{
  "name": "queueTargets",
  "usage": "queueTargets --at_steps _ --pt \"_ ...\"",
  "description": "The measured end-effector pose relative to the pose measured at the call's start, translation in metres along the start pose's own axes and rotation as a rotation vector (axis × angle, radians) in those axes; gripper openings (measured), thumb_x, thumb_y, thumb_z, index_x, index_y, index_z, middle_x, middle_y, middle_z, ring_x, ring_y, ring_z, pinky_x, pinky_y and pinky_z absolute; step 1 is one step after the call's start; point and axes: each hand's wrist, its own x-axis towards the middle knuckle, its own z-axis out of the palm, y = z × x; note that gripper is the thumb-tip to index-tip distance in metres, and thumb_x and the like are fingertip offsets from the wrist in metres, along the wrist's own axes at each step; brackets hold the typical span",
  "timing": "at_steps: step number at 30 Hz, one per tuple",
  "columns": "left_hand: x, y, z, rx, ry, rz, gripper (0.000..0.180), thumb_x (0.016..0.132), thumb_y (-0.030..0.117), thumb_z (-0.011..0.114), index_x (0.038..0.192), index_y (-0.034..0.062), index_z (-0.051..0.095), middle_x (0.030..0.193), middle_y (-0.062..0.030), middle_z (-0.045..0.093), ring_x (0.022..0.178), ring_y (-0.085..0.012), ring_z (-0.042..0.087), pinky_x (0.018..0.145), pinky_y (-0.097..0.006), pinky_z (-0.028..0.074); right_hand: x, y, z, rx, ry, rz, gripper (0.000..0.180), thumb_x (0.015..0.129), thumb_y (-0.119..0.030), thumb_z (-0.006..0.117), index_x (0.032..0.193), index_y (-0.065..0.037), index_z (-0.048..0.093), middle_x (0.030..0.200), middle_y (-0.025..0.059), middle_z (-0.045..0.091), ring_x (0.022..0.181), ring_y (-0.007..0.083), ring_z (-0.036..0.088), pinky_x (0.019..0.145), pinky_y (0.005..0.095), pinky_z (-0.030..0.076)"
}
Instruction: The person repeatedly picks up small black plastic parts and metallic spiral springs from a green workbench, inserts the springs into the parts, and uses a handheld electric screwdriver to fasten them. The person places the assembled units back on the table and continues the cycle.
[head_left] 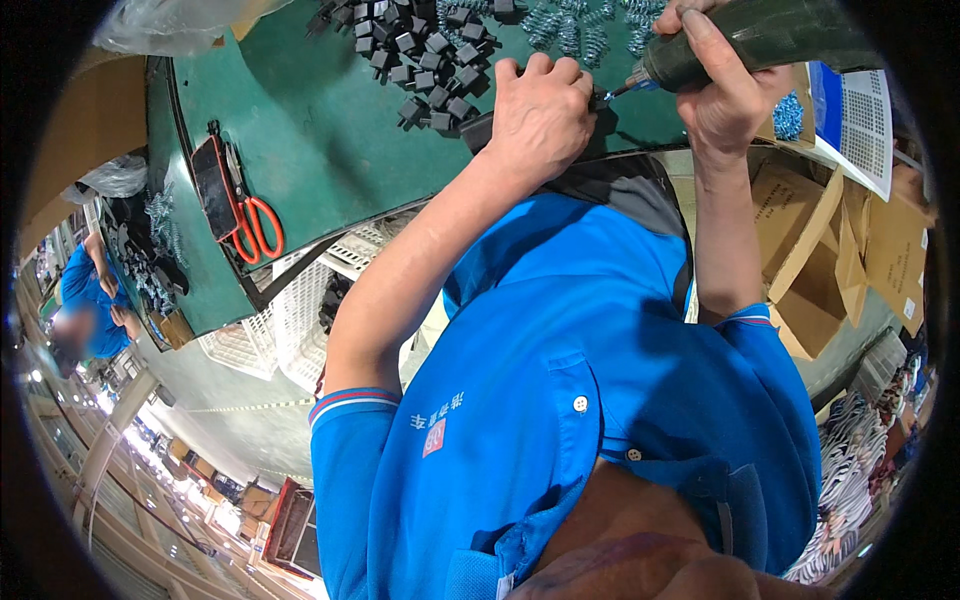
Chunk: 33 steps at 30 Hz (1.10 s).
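My right hand [735, 95] is wrapped round a dark green power screwdriver [770, 40] at the table's near right. Its thin bit points left, and the tip is close to the fingers of my left hand [545, 115]. That hand is closed over a black part [477, 132] at the table's edge; most of the part is hidden under the fingers. Just beyond it lies a pile of small black blocks with prongs [430, 75]. Several coiled blue-green cords or springs [570, 30] lie behind my hands.
On the green table [290, 130] at the left lie orange-handled scissors [257, 228] and a dark phone-like device [212, 185]. Open cardboard boxes [800, 270] stand at the right, below a printed sheet [865, 125]. White plastic crates [300, 310] sit under the table. Another person [85, 300] works at far left.
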Motion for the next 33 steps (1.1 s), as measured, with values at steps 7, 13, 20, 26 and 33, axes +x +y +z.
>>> queueTargets --at_steps 7,13,20,26,33 --pt "0.000 0.000 0.001 -0.010 -0.008 -0.012 0.029 0.072 0.028 0.076 0.095 0.0123 0.067 0.090 -0.0018 0.058 0.092 -0.0234 0.057 0.079 -0.043 0.039 -0.004 0.005 0.008 -0.029 0.016 -0.024 0.019 0.078 -0.005 0.065 0.094 0.004 0.062 0.079 0.0097 0.063 0.070 0.0174 0.061 0.066 0.0279 0.048" --pt "0.000 -0.001 0.001 -0.010 -0.005 -0.009 0.029 0.074 0.028 0.075 0.095 0.0115 0.067 0.092 -0.0020 0.059 0.093 -0.0240 0.057 0.079 -0.043 0.038 -0.004 0.006 0.007 -0.132 -0.032 -0.086 0.016 0.078 0.000 0.062 0.094 0.004 0.061 0.080 0.0090 0.062 0.069 0.0167 0.060 0.066 0.0281 0.048" --pt "-0.001 -0.001 0.007 -0.046 0.087 -0.004 0.016 0.071 0.023 0.070 0.082 0.0102 0.068 0.084 -0.0018 0.060 0.086 -0.0230 0.056 0.075 -0.043 0.036 -0.027 0.034 -0.001 -0.026 -0.152 0.096 0.055 0.069 0.017 0.063 0.116 -0.003 0.045 0.085 0.0064 0.055 0.077 0.0172 0.059 0.067 0.0309 0.050" --pt "-0.001 -0.002 0.005 -0.050 0.046 0.029 0.020 0.073 0.023 0.068 0.088 0.0100 0.069 0.087 -0.0024 0.060 0.087 -0.0242 0.056 0.074 -0.044 0.036 -0.026 0.019 0.007 -0.169 -0.406 -0.206 0.037 0.081 -0.008 0.064 0.113 0.009 0.056 0.088 0.0134 0.063 0.079 0.0220 0.061 0.076 0.0319 0.050" --pt "0.001 -0.002 -0.009 -0.081 -0.187 -0.055 0.035 0.079 0.027 0.066 0.112 0.0138 0.067 0.117 -0.0070 0.063 0.109 -0.0275 0.053 0.082 -0.045 0.036 -0.001 0.040 -0.012 -0.189 -0.586 -0.132 0.035 0.065 -0.015 0.077 0.096 -0.003 0.065 0.098 0.0065 0.066 0.084 0.0166 0.062 0.086 0.0346 0.047"
